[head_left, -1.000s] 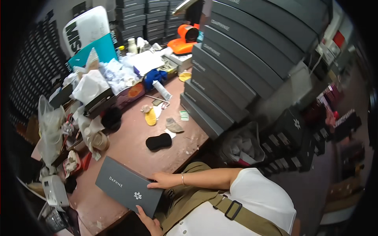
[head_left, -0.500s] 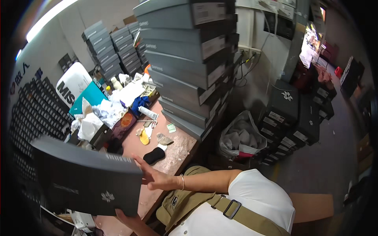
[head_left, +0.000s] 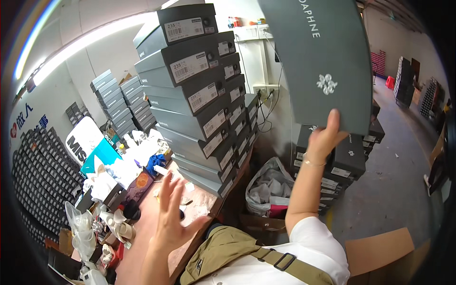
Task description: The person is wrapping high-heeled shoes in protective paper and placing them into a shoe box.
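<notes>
A dark grey shoebox (head_left: 318,57) with a pale flower mark is held up at the upper right. My right hand (head_left: 325,138) grips its lower end, the thumb lying on the lid and the other fingers partly hidden. Over the pink worktop (head_left: 147,223), my left hand (head_left: 172,221) is raised, fingers spread, with nothing in it. Beyond it rises a tall stack of grey shoeboxes (head_left: 190,102) with white end labels. Small scraps (head_left: 186,200) lie on the worktop near the left fingers.
A clear plastic bag (head_left: 270,185) of crumpled white paper stands right of the worktop. More dark shoeboxes (head_left: 349,159) are piled on the floor. Bottles and loose clutter (head_left: 107,228) crowd the left side. A brown cardboard sheet (head_left: 380,251) lies at the lower right.
The shoebox has swung from the lower left to the upper right in my right hand. My left hand has let go of it and opened. The view has shifted too.
</notes>
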The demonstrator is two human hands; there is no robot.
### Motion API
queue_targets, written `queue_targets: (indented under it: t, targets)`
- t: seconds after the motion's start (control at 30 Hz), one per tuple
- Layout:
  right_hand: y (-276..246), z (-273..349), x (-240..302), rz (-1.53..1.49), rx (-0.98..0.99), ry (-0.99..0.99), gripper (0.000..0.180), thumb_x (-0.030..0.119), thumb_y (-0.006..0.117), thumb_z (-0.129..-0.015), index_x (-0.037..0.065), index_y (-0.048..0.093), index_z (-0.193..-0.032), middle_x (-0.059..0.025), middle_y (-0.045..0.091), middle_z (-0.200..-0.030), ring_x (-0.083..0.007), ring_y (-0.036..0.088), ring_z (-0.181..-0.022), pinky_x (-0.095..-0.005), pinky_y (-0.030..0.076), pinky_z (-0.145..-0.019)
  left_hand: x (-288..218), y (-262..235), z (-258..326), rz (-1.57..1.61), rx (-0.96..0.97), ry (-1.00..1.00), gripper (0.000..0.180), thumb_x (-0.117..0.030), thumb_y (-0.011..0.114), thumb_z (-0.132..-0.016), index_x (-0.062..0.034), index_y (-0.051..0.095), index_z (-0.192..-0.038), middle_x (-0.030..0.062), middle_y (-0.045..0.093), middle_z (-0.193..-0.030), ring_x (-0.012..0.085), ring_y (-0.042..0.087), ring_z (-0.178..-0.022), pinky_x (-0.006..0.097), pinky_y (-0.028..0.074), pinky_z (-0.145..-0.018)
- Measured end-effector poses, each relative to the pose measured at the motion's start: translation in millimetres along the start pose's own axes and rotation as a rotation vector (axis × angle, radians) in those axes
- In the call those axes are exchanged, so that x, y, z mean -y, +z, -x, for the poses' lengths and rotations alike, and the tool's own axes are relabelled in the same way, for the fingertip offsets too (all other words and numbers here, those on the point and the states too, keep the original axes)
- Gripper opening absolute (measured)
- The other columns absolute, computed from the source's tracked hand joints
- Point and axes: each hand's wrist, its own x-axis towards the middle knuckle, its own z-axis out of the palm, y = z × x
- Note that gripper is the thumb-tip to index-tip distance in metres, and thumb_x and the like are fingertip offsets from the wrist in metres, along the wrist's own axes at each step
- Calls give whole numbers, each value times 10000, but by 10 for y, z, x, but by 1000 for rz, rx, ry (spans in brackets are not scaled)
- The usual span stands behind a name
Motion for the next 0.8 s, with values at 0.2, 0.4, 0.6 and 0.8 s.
queue_targets:
  t: [0.2,0.4,0.6,0.8]
  targets:
    - [220,-675,-808,423,177,-467,998,141,778,-710,-41,155,-1468,-198,312,-1412,-290,372,-1282,-394,315,-1081,612,-119,969,259,-12,-814,953,27,692,-733,-128,182,-1523,115,268,-1515,270,475,-1210,379,468,-912]
    - [505,-575,-1961,704,350,-238,1115,250,851,-650,15,160,-1493,-266,306,-1377,-394,320,-1293,-452,269,-1096,762,-108,1729,269,-168,-1092,864,-39,710,-780,-108,238,-1501,129,271,-1508,251,503,-1154,324,495,-831]
    - [532,-340,-3141,697,414,23,960,315,821,-689,-28,317,-1430,-274,410,-1342,-355,413,-1253,-419,341,-1053,695,337,1974,236,-67,-1226,802,-20,693,-816,-106,266,-1490,133,244,-1513,248,511,-1152,298,526,-804]
    - [112,-389,-4403,606,626,974,764,537,640,-825,-55,512,-1291,-192,538,-1286,-281,521,-1153,-352,409,-978,750,434,1855,318,134,-1295,737,-269,737,-828,-75,366,-1435,235,244,-1495,354,461,-1264,433,456,-984]
